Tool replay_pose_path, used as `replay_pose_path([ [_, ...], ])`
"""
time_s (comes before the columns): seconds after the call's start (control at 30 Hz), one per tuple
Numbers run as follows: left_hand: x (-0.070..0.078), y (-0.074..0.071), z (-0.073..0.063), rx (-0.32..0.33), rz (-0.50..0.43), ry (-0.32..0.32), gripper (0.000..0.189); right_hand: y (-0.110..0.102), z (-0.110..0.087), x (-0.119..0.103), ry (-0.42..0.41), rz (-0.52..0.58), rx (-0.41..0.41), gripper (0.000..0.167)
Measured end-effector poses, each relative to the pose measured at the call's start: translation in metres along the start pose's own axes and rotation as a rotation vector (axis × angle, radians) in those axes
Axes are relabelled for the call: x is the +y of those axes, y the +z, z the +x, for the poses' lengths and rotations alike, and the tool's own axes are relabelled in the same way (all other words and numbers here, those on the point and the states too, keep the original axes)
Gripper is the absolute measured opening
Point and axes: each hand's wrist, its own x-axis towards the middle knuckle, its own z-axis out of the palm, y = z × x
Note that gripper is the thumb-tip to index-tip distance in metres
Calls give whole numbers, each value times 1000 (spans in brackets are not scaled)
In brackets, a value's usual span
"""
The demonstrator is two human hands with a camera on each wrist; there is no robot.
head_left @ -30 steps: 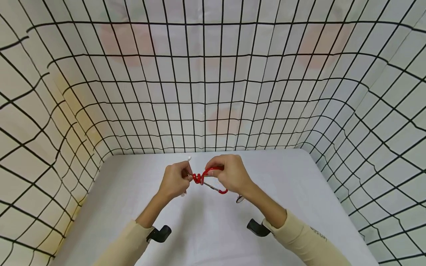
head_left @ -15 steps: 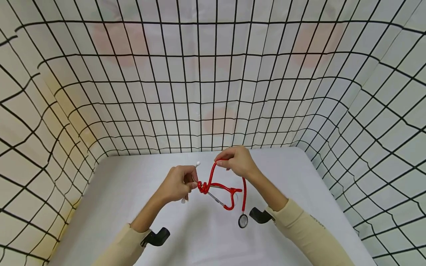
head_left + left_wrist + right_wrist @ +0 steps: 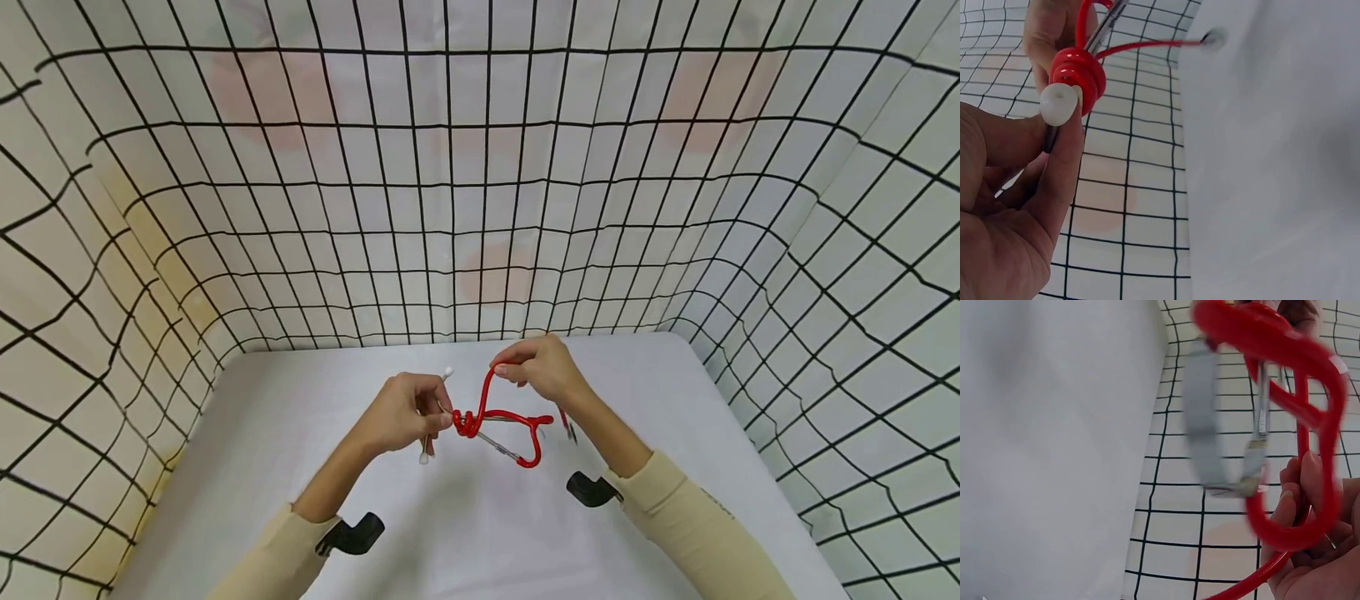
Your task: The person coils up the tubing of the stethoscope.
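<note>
A red stethoscope (image 3: 467, 423) is held in the air over the white table. My left hand (image 3: 405, 414) pinches its metal ear tubes close to the white ear tips; one ear tip (image 3: 1058, 104) faces the left wrist camera. Just beyond those fingers, red tubing is wound in a tight coil (image 3: 1079, 72) around the ear tubes. My right hand (image 3: 546, 369) pinches the tubing higher up, and a length runs taut from coil to fingers. The chest piece (image 3: 572, 432) dangles beside the right forearm. A flat grey band (image 3: 1200, 419) between the ear tubes looks blurred in the right wrist view.
Black wire mesh (image 3: 480, 225) rises along the back and both sides of the white-covered table (image 3: 285, 417). Dark camera mounts (image 3: 352, 533) are strapped at both sleeve cuffs.
My right hand has moved up and away from the left, drawing out the tubing. The chest piece swung down into view, then back toward the forearm. My left hand keeps its pinch.
</note>
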Motion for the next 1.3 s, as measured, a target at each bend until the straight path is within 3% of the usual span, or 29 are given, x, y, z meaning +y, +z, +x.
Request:
replay_pose_path([
  [0.33,-1,-4,-1,-43,-58,-44,7,0,-2,2,14,1,13,13],
  [0.53,-2,-10,-1,-64,-182,-89,10,-1,1,5,29,16,22,15],
  [0.7,2,-14,-1,-79,-251,-86,15,-1,1,8,69,93,-49,15],
  [1.0,12,-15,0,-102,-289,-59,17,3,-1,16,151,180,-180,24],
  [1.13,15,-15,2,-58,-313,-47,16,10,-8,13,75,260,-233,30],
  [1.3,16,-14,5,86,-357,-64,17,21,-12,20,58,413,-261,30],
])
